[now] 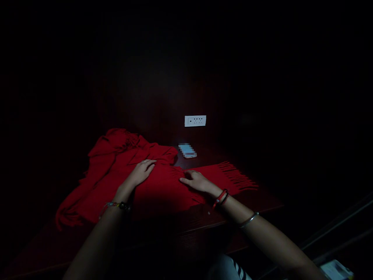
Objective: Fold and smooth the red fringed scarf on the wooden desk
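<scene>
A red fringed scarf [116, 175] is spread across a dark reddish-brown desktop, bunched into loose folds at the back left. Its right end lies flat, with a row of tassels pointing to the right. My left hand [142, 172] rests palm down on the middle of the scarf, fingers stretched out and thumb apart. Beside a second line of fringe, my right hand [197, 181] lies on the cloth, thumb apart from the fingers and nothing seen gripped. The fingertips of this hand are partly hard to make out.
A phone [188, 150] with a blurred screen lies behind the scarf. On the dark back wall sits a white power socket [195, 121]. The desk's front edge [204, 226] runs below my hands. A pale box-like object [336, 269] is at the lower right. Deep shadow surrounds the lit area.
</scene>
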Tool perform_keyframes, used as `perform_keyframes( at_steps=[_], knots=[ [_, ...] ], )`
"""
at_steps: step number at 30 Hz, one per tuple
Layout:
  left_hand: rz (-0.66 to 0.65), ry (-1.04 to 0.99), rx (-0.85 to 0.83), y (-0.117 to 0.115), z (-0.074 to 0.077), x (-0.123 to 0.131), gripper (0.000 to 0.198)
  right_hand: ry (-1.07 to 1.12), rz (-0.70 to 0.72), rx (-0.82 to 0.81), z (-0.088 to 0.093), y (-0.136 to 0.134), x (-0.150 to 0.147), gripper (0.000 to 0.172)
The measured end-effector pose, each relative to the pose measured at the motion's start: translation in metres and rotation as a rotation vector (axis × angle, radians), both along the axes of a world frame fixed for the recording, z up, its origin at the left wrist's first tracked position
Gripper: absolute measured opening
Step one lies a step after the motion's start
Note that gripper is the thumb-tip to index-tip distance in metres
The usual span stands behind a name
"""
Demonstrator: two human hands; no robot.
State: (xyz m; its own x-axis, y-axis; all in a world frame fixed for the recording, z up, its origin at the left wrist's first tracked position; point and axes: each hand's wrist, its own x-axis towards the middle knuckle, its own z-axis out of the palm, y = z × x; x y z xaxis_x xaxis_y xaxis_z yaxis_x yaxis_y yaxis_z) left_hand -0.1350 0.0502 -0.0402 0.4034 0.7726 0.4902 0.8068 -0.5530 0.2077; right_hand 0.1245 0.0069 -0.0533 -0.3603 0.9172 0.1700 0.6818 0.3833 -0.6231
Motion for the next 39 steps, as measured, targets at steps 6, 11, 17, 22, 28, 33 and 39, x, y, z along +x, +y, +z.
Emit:
perform_keyframes(
  at_steps=[6, 11, 17, 22, 28, 33, 39],
  knots=[
    [-0.025, -0.094, -0.049, 0.008, -0.013, -0.003, 0.039, 0.046, -0.090, -0.116, -0.006, 0.027, -0.021, 0.065],
    [0.065, -0.107, -0.046, 0.015, -0.019, -0.013, 0.039, -0.020, -0.158, -0.012, -0.004, 0.033, -0.025, 0.036],
    [0.044, -0.004, -0.050, 0.017, -0.022, -0.015, 0.041, 0.581, -0.029, -0.132, 0.002, 0.032, -0.013, 0.020],
    [0.061, 0.050, -0.043, 0.015, -0.021, -0.015, 0.040, 1.052, -0.034, -0.288, 0.025, 0.019, 0.020, 0.022],
    [0.067, 0.152, -0.021, 0.021, -0.024, -0.017, 0.039, 1.021, -0.216, -0.255, 0.050, 0.021, 0.103, 0.008],
    [0.080, 0.211, -0.025, 0.023, -0.025, -0.018, 0.040, 1.002, -0.331, -0.232, 0.057, 0.027, 0.157, 0.005],
    [0.085, 0.259, -0.015, 0.019, -0.022, -0.017, 0.041, 1.044, -0.258, -0.163, 0.084, 0.030, 0.181, 0.014]
  ],
)
